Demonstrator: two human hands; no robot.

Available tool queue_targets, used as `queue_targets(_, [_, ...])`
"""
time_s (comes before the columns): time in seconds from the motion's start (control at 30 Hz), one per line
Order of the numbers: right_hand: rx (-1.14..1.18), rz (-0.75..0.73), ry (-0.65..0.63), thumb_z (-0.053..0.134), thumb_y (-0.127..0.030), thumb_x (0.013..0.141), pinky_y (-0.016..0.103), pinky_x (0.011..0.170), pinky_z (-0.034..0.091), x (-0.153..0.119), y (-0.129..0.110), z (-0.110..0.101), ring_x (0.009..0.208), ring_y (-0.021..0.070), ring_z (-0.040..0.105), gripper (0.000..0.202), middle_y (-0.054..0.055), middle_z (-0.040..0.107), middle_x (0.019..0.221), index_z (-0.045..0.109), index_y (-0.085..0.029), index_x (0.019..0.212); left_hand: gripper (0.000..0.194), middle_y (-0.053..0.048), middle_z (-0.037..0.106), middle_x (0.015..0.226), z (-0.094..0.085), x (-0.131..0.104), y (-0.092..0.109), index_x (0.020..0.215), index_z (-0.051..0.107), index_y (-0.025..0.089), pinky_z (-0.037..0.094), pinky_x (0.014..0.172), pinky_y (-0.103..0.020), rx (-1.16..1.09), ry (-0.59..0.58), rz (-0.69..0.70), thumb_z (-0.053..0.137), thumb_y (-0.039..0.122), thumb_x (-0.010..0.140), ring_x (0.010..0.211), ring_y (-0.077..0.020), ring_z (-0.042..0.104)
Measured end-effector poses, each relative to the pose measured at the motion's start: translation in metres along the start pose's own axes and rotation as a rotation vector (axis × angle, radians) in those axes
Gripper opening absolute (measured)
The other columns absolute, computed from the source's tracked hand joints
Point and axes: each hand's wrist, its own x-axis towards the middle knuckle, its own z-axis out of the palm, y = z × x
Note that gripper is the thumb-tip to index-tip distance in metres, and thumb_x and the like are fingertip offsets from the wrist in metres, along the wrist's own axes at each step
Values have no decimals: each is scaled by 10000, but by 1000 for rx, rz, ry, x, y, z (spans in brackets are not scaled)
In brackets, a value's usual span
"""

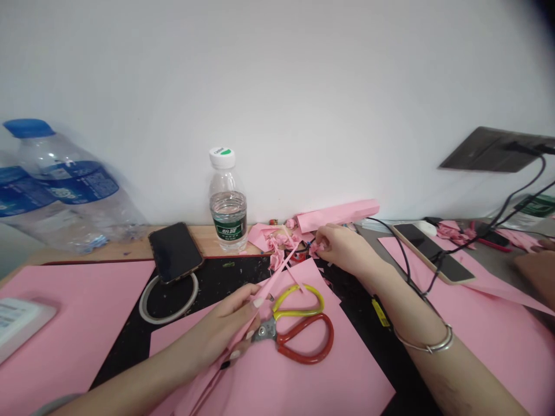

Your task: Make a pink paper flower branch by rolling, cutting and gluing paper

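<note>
My left hand (236, 318) is closed around a narrow strip of pink paper (277, 274), which slants up toward the scraps at the back. Scissors (266, 330) with one yellow and one red handle lie on a pink paper sheet (342, 364) beside that hand, their blades partly hidden by the fingers. Farther back, my right hand (342, 247) pinches a crumpled pink paper scrap (316, 249). More crumpled scraps (277, 257) lie to its left, and a folded pink paper piece (338, 215) rests behind it against the wall.
A water bottle (228, 214) stands at the back, with large bottles (73, 173) at left. One phone (176, 251) overlaps a tape roll (145, 300); another phone (433, 254) lies right, under black cables (407, 254). A person's hand (537, 268) shows at the right edge.
</note>
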Motion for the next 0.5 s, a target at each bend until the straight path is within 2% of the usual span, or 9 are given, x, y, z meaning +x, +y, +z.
queue_targets(0.27, [78,-79,-34,525,-91,726,222,596,353,1,-3,-1,718,157,584,169,38,673,813,656,-196,717,507,79,463,612,-1,-1,-1,1207,472,231,206,390,-172,-10,-15,6,583,510,799,413,-51,286])
queue_targets(0.4, [98,-79,-23,509,-77,705,228,561,346,-2,-2,-13,654,149,579,188,18,666,740,655,-194,721,522,79,471,626,-1,-1,0,1206,459,225,198,393,-169,-20,-24,13,583,519,793,415,-46,288])
queue_targets(0.5, [196,-69,-27,512,-100,713,224,531,358,-7,-2,-28,584,137,572,175,-11,648,656,650,-200,753,540,76,474,629,-1,0,-1,1233,447,224,198,388,-176,-19,-26,16,579,513,796,406,-49,297])
